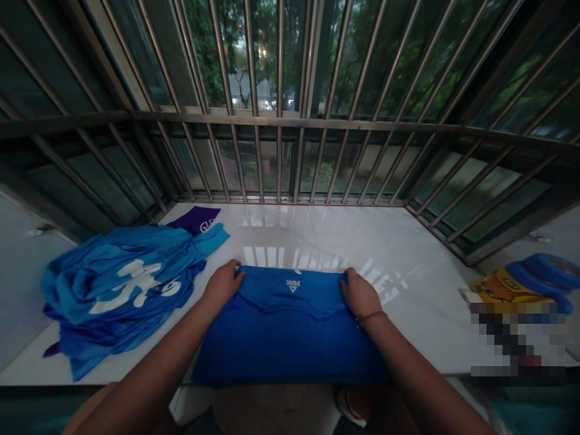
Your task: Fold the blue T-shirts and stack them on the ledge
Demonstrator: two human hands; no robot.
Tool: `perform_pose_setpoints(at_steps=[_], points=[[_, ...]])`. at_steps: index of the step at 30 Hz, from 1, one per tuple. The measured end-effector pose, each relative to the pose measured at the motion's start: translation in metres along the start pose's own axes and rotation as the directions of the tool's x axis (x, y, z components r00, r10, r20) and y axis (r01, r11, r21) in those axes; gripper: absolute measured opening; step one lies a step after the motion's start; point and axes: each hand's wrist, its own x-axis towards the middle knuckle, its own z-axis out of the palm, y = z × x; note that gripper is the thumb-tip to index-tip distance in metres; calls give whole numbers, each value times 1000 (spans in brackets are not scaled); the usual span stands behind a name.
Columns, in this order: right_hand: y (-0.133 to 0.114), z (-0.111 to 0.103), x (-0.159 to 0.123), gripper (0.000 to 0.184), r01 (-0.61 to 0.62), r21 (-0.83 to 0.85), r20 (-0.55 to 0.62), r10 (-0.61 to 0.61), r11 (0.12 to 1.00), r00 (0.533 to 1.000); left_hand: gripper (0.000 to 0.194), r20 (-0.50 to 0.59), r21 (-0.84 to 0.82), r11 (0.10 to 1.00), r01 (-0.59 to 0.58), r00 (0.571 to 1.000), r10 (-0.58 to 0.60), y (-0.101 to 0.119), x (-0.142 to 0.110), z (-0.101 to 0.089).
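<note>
A blue shirt point(290, 338) with a small white PEAK logo lies partly folded at the front edge of the white window ledge point(317, 235). Its far edge is pinched at the left corner by my left hand point(224, 287), with fingers curled over the fabric. At the opposite corner my right hand point(362, 296), which wears a thin bracelet at the wrist, grips the same edge. To the left sits a crumpled heap of blue clothing point(122, 284) with white prints, and a purple piece of cloth point(194, 219) shows behind it.
Metal bars point(281, 124) and window panes close off the back and both sides of the ledge. On the right stands a yellow container with a blue lid point(521, 281), beside a blurred-out patch. A foot point(351, 406) shows below the ledge.
</note>
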Motion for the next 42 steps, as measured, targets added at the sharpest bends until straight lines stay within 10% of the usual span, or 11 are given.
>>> perform_pose_setpoints(at_steps=[15,25,32,37,42], points=[[37,4,32,33,240,33,-83,-237,970,968,45,24,-46,981,-187,982,189,-23,11,-4],[33,-25,80,20,462,29,188,-459,886,868,14,408,9,911,-412,834,373,2,78,-15],[11,-73,119,30,348,-57,-51,-351,936,935,17,133,137,908,-397,915,380,32,127,-56],[24,-81,74,34,403,-87,-203,-412,911,888,21,2,161,875,-456,887,462,30,81,-71],[69,-24,-14,31,667,-25,-106,-665,745,739,22,136,184,800,-572,820,555,-14,-32,-25]])
